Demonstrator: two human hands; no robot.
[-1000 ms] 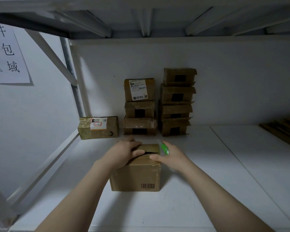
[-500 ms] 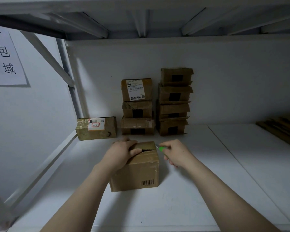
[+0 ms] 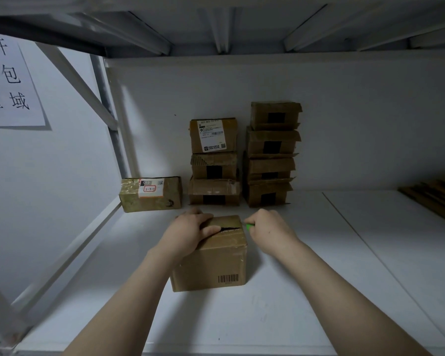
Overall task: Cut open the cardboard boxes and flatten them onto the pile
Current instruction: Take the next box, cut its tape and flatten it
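A small brown cardboard box with a barcode on its front stands on the white shelf in front of me. Its top seam shows a dark slit. My left hand lies over the box's top left, thumb at the slit. My right hand grips a green cutter, whose tip is at the right end of the slit. Flattened cardboard lies at the far right of the shelf.
Against the back wall stand two stacks of closed boxes, with a taped box bearing a label to their left. A slanted white frame brace borders the shelf's left side. A paper sign hangs on the left wall.
My right hand drew the green cutter from over the box top to the right end of the seam, and the slit now shows open. The left hand stayed on the box.
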